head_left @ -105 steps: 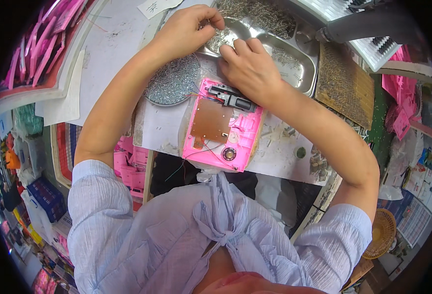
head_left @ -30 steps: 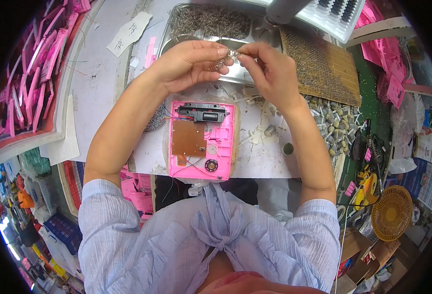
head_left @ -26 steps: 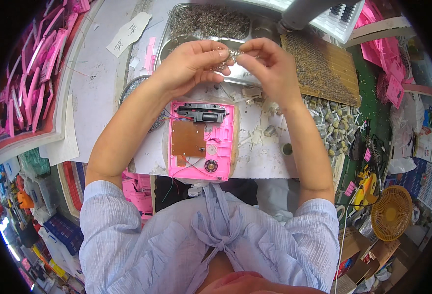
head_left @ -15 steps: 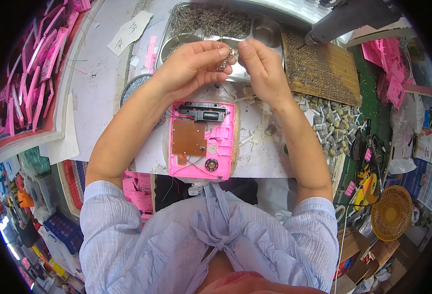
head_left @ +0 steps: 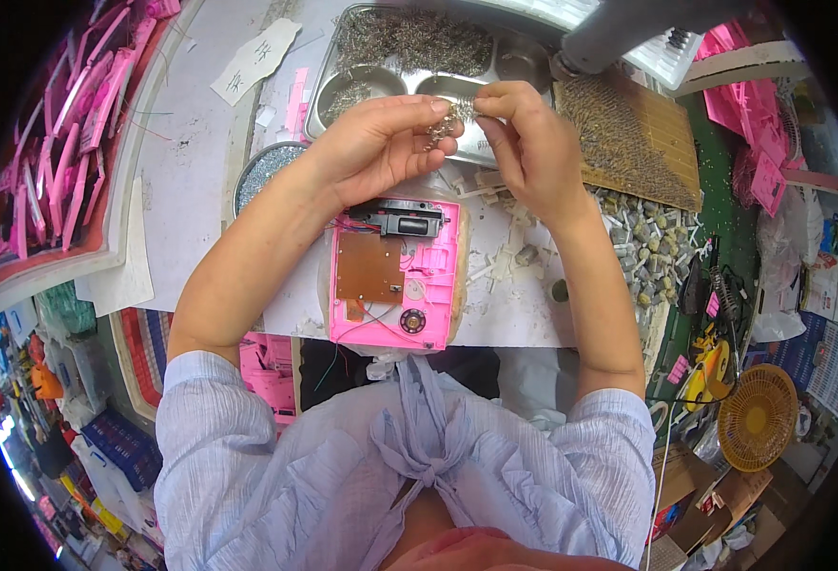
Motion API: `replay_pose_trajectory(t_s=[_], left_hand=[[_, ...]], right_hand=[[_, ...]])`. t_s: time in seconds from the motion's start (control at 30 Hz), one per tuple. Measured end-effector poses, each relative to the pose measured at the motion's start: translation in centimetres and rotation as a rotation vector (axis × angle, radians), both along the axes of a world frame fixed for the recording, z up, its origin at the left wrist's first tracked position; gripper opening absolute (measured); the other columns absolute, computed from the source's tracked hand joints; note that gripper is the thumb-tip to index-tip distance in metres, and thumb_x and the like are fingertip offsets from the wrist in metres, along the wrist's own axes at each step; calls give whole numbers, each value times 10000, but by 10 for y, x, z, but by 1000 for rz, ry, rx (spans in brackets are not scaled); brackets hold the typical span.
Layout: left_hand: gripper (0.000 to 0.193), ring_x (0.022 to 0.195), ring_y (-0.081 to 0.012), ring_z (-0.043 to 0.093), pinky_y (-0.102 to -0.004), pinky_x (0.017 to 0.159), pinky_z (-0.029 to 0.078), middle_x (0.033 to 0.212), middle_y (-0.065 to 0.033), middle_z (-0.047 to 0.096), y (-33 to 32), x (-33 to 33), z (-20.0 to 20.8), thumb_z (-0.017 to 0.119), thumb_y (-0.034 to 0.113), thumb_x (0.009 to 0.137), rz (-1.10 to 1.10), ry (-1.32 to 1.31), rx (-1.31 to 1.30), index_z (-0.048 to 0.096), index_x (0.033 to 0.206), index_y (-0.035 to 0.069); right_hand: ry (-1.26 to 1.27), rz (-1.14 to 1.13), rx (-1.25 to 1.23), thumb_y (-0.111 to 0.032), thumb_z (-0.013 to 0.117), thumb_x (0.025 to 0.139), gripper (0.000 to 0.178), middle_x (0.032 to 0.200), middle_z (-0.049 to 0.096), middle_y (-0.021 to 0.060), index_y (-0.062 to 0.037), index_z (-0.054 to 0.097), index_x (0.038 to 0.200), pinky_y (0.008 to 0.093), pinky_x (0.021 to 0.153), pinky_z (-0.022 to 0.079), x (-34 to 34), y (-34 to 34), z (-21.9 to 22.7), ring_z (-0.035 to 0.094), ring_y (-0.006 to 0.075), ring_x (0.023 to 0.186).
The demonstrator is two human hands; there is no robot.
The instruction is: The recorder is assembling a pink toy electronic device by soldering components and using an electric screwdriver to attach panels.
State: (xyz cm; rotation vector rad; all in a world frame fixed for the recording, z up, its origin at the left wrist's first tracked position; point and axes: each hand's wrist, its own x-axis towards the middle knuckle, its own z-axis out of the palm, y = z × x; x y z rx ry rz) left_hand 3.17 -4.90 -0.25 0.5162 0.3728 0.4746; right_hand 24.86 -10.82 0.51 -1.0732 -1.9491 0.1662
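My left hand (head_left: 381, 143), palm turned up with curled fingers, cups a tangled clump of small metal springs (head_left: 444, 128). My right hand (head_left: 529, 143) pinches at the right edge of that clump, thumb and forefinger closed on what looks like a spring (head_left: 467, 108). Both hands are raised over the front of a steel compartment tray (head_left: 481, 147). A heap of tangled springs (head_left: 409, 38) fills its back compartment. Nearer to me lies an open pink plastic casing (head_left: 444, 276) with a brown circuit board (head_left: 367, 268), a black block (head_left: 398, 219) and wires inside.
Left of the casing stands a round bowl (head_left: 245, 179) of small silvery parts. At right are a brown board (head_left: 671, 143) covered with thin pieces and a heap of small white-and-grey parts (head_left: 652, 238). A dark machine arm (head_left: 628, 36) reaches over the back right.
My right hand has turned, and its fingers now pinch at the clump's right side. Both hands have come slightly nearer to me. The casing has not moved.
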Motion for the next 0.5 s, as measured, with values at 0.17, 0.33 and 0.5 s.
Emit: replay_pose_trajectory(t_s=[0.17,0.33,0.5], left_hand=[[222,866,-175,691,-298,740,625,1006,-106,679,-6,6,25,618,174,1006,-14,174,120,605,1147,3],[177,793,-121,654,-273,697,593,942,-55,664,-8,7,25,639,178,995,96,407,533,637,1076,21],[202,761,-70,627,-245,661,558,848,-9,645,-15,10,20,676,216,987,208,454,877,653,1049,25]], right_hand=[[45,16,-2,-42,704,850,213,1011,699,117,-61,626,1047,408,717,537,-3,-4,-2,685,320,851],[391,-54,-534,-168,705,922,156,921,700,51,-42,652,996,311,610,482,-8,-14,17,622,154,680],[699,92,-878,-399,533,1049,503,631,546,-17,-31,607,714,250,524,363,-12,-7,13,457,69,559]])
